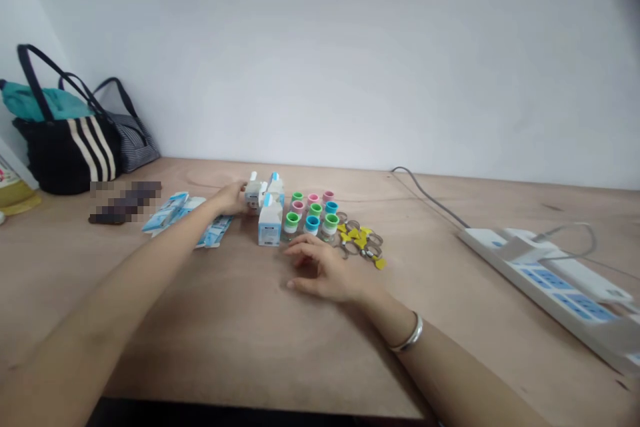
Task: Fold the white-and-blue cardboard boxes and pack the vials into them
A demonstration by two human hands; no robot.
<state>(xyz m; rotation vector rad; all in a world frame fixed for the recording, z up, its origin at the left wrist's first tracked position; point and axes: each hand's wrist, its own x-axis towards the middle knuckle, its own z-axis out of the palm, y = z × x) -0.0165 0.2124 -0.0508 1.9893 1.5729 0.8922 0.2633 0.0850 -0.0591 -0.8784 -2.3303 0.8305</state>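
"Near the middle of the wooden table point(225, 333), what is the left hand point(233, 199) up to?"

"It reaches out to a small white box point(254, 195) and meets its left side. The fingers are partly hidden there, so I can't tell whether they pinch the box or just rest against it."

"And the right hand point(327, 270)?"

"That one is nearer the table's front edge, fingers loosely curved and the thumb set apart from them, with a gap between. I see nothing in its grasp. A silver bracelet point(417, 331) circles the wrist."

"What is it closest to?"

"The small jars point(315, 212), just beyond its fingers. There are nine in three rows, with green, pink and blue rims."

"Where does the white box stand, then?"

"To the left of the jars, beside a blue-and-white carton point(270, 227) that stands between it and the front row."

"Anything else close by?"

"To the right of the jars lies a loose heap of rings with yellow pieces point(360, 239) among them. On the other side, flat blue-and-white packaging point(167, 212) lies under and around the left forearm's line."

"And further out?"

"A white power strip point(540, 280) on the right, and a black bag with white stripes point(75, 150) at far left."
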